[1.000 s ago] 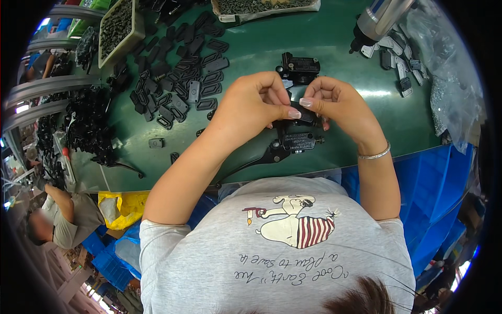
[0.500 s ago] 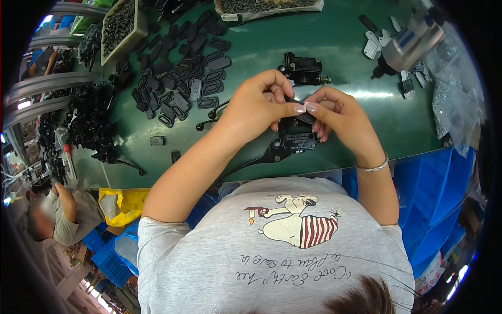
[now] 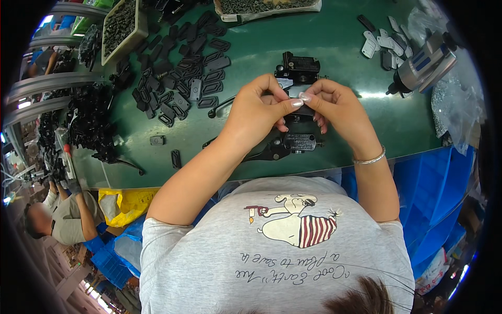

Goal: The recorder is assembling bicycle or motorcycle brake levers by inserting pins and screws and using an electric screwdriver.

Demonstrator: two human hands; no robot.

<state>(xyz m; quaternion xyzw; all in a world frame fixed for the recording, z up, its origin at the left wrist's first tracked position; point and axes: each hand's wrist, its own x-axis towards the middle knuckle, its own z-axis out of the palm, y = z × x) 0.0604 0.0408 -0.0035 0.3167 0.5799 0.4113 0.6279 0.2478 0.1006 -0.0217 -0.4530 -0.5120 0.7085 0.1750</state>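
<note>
Both hands meet above the green table: the left hand and right hand pinch a small flat black part between thumbs and fingertips, just over a black metal lever assembly lying at the near table edge. The part looks light, thin and probably flexible, so a fingertip grip at its edges suits it. The assembly looks heavy and rigid, best held by its body.

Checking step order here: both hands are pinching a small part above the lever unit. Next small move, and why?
Probably lower the small part onto the black lever unit just below. Left hand and right hand pinch it together at the fingertips, clear of the green table, and that unit lies directly beneath them. What the part is stays mostly hidden by the fingers.
</note>
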